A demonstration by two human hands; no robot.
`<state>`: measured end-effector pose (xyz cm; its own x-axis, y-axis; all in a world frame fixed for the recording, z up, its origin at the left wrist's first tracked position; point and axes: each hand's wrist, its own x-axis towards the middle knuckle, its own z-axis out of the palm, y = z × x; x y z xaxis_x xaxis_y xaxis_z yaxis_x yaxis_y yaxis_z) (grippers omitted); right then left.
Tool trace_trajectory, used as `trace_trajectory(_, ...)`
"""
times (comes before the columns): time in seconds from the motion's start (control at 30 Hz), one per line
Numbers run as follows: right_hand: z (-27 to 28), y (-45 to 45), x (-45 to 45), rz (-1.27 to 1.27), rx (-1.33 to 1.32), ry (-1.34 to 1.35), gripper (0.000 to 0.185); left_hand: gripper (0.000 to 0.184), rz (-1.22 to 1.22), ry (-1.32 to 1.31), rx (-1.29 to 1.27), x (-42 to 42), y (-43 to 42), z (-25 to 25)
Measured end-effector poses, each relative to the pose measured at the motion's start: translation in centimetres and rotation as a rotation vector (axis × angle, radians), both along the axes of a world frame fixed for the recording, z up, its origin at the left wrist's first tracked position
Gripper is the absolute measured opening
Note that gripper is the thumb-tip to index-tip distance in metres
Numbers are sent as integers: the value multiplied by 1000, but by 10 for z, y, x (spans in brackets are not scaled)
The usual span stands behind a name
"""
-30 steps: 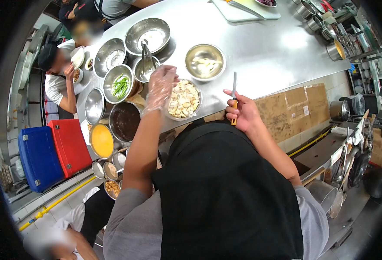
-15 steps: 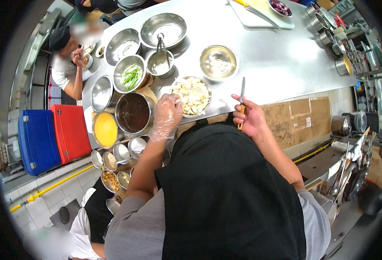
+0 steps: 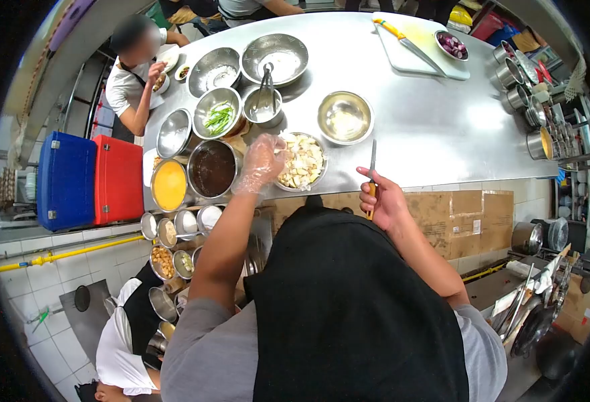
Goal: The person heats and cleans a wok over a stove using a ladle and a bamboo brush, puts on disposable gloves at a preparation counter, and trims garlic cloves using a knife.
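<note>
My left hand (image 3: 263,163), in a clear plastic glove, is at the left rim of a metal bowl heaped with pale, peeled pieces (image 3: 303,161) that look like garlic. Its fingers are curled together over the edge of the heap; what is between them I cannot make out. Bare, my right hand (image 3: 387,202) grips a small paring knife (image 3: 373,157) by its yellow-orange handle, the blade pointing away from me and the index finger loose. Beyond the heaped bowl stands a wider metal bowl (image 3: 346,118) with a few pale pieces at its bottom.
To the left cluster a bowl of green beans (image 3: 219,117), a pot of dark sauce (image 3: 212,169), a yellow liquid (image 3: 169,185) and a pot with tongs (image 3: 266,94). A large knife (image 3: 419,53) lies on a white board (image 3: 402,63). A co-worker (image 3: 131,77) stands at the far left.
The whole view has shifted, so the table appears lower. My left hand has moved forward along the bowl's left rim. My right hand keeps its hold on the knife.
</note>
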<state>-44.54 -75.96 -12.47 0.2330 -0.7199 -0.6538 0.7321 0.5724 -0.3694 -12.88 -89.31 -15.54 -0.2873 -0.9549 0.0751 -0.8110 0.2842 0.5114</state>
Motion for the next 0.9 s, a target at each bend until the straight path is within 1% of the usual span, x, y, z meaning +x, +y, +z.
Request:
trace_trajectory(0.03, -4, 2, -4, 4, 3, -13, 37, 23, 42, 25, -9, 0, -2, 2)
trace_trajectory(0.07, -7, 6, -7, 0, 40, -16, 37, 22, 13, 6, -69, 2, -10, -4)
trace_trajectory(0.1, -9, 12, -10, -4, 82, -16, 36, 22, 17, -2, -58, -1, -13, -1)
trace_trajectory(0.17, -13, 22, -16, -7, 96, -28, 36, 23, -75, -165, -31, -8, -20, 3)
trace_trajectory(0.3, -10, 37, -26, 9, 93, 5, 34, 21, -40, -253, -9, -21, -19, -6)
trace_trajectory(0.33, -12, 42, -28, 12, 98, 7, 34, 24, -43, -253, -15, -22, -17, -8)
trace_trajectory(0.4, -14, 46, -28, 50, 97, 105, 30, 25, -42, -270, -52, -25, -16, -16)
trace_trajectory(0.43, -21, 45, -25, 57, 93, 105, 30, 26, -44, -289, -94, -24, -18, -18)
trace_trajectory(0.5, -30, 42, -17, 207, 29, 244, 27, 26, -33, -310, -101, -27, -18, -18)
trace_trajectory(0.53, -34, 41, -15, 268, 40, 313, 27, 26, -23, -337, -142, -29, -18, -18)
trace_trajectory(0.57, -33, 40, -9, 268, 44, 316, 27, 26, -16, -363, -181, -31, -14, -20)
trace_trajectory(0.63, -28, 30, 1, 397, -155, 597, 30, 26, 1, -328, -156, -32, -5, -13)
trace_trajectory(0.67, -26, 27, 6, 371, -251, 683, 31, 25, 17, -297, -133, -31, -4, -9)
trace_trajectory(0.7, -27, 21, 7, 368, -267, 687, 31, 24, 31, -266, -107, -30, -2, -4)
trace_trajectory(0.73, -29, 16, 9, 378, -304, 727, 29, 22, 34, -189, -149, -28, 0, -6)
trace_trajectory(0.83, -48, 3, 17, 368, -402, 802, 27, 19, 36, -153, -96, -26, 14, 2)
trace_trajectory(0.87, -52, -1, 19, 377, -436, 829, 26, 16, 16, -61, -142, -22, 16, -5)
trace_trajectory(0.9, -52, -5, 21, 385, -468, 859, 27, 16, 13, -57, -149, -18, 17, -12)
